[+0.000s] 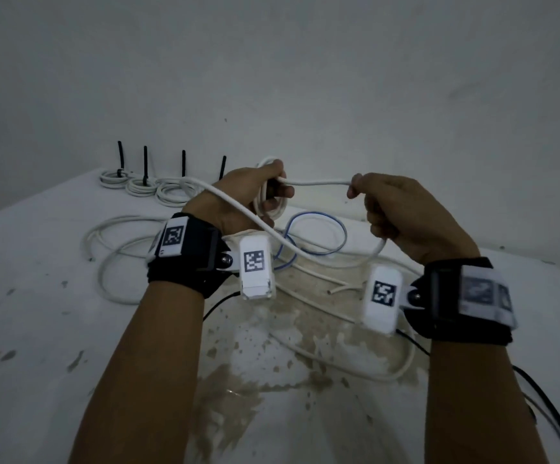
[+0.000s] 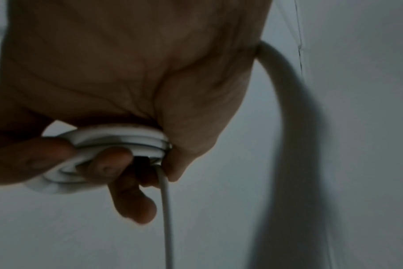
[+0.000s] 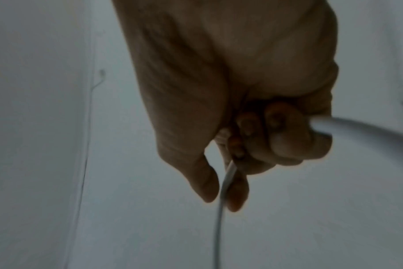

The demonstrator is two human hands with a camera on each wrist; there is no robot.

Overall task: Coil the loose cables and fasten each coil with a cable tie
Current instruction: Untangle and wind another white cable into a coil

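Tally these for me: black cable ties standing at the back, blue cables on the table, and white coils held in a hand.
black cable ties: 4
blue cable: 1
white coil in the left hand: 1
Total: 6

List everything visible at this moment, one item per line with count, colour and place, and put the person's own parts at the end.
tied coils: at least three, white, in a row at the table's far left edge; a fourth may sit behind the left hand.
cable ties: four, black, tails standing up along that row.
coil in progress: one, white, gripped in the left hand.
white cable: one, spans from that coil to the right hand, then loops back over the left wrist.
loose cables: several, white, spread mid-table.
blue cable: one, looped mid-table below the hands.
table: one, white, stained brown in the middle.
wrist cameras: two, white, on black straps.
left hand: holds the coil.
right hand: grips the white cable.
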